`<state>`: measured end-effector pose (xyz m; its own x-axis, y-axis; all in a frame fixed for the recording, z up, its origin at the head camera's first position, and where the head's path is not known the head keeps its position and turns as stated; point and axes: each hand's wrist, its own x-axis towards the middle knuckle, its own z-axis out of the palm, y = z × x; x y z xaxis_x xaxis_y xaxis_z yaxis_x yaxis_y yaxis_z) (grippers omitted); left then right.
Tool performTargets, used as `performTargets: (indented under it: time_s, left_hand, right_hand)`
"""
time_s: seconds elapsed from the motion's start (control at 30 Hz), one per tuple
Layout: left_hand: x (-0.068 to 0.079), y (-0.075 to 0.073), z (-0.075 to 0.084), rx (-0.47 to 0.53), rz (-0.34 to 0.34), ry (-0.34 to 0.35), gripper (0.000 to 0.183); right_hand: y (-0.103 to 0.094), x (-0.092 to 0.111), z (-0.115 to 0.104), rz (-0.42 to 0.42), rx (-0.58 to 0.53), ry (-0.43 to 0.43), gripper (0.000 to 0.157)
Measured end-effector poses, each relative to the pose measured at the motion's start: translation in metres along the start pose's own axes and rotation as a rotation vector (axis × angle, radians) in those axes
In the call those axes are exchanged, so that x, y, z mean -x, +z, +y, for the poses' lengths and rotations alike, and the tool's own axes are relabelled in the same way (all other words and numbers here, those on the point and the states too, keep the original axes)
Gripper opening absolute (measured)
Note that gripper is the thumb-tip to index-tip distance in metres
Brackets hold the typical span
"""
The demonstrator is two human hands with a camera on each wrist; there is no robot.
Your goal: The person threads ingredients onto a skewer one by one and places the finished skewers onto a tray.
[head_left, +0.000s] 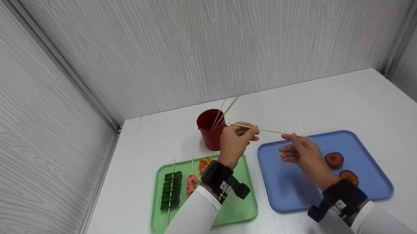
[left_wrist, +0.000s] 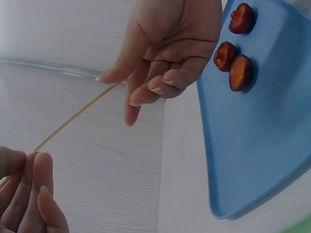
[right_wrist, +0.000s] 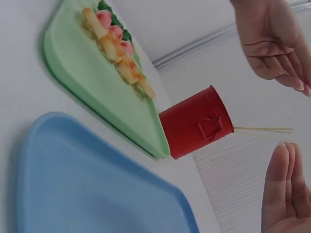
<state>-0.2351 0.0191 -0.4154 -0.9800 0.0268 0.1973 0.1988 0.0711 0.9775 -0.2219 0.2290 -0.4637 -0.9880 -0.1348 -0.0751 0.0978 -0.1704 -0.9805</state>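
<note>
A thin bamboo skewer (head_left: 272,131) slants between both hands above the table, with no food on it. My left hand (head_left: 238,139) pinches it toward one end, near the red bucket. Thumb and finger of my right hand (head_left: 302,155) pinch it toward the other end, over the blue tray (head_left: 281,186). In the left wrist view, the skewer runs from the left hand (left_wrist: 31,194) up to the right hand (left_wrist: 165,53). Three shiny red-brown mushrooms (left_wrist: 240,73) lie on the blue tray; the right arm partly covers them in the head view.
A green tray (head_left: 237,211) at left bears a skewer of dark green pieces (head_left: 171,190), one of pink balls (head_left: 191,180) and one of yellow-orange pieces (right_wrist: 114,48). Behind it stands a red bucket (head_left: 212,138) with several skewers (head_left: 230,106) leaning in it. Pale panels (head_left: 200,36) enclose the table.
</note>
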Motion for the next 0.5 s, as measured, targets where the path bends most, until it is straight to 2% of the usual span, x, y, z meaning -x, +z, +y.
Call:
performTargets:
  time_s: [0.07, 0.3, 0.5]
  left_hand:
    - [0.002, 0.001, -0.004, 0.024, -0.033, -0.035, 0.014]
    - [0.007, 0.002, -0.014, 0.122, -0.136, -0.132, 0.021]
    - [0.009, -0.003, -0.019, 0.157, -0.184, -0.158, 0.025]
  right_hand:
    - [-0.003, 0.000, -0.003, 0.015, -0.061, 0.026, 0.050]
    - [-0.008, 0.001, -0.009, 0.056, -0.237, 0.093, 0.033]
    - [-0.012, 0.000, -0.013, 0.084, -0.270, 0.062, 0.030]
